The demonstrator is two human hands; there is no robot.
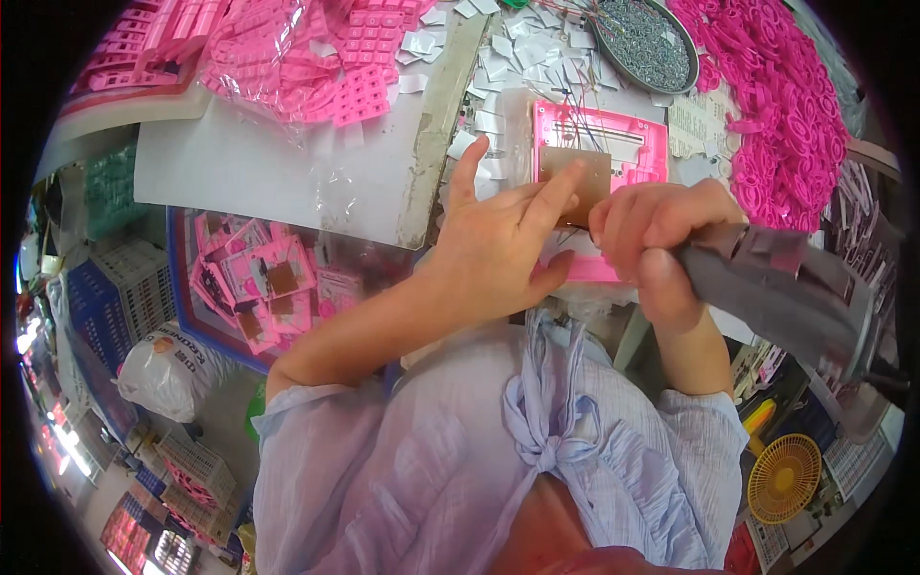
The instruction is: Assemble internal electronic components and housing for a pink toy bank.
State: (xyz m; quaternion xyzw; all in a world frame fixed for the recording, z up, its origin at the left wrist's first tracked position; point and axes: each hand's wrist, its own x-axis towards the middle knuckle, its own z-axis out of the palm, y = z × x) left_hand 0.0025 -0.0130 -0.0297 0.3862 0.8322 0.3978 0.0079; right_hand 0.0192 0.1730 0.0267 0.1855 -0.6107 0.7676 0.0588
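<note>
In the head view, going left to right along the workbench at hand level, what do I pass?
Bin of pink assemblies with brown boards → left hand pressing the brown board on the pink housing → right hand gripping the grey power screwdriver → pile of pink rings.

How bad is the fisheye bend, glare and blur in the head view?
Head view: strong barrel distortion with a black rim, so the white table edge bends; glare on the clear bag of pink parts; the left hand on the brown board is sharp; the right hand grips a grey tool that looks smeared.
</note>
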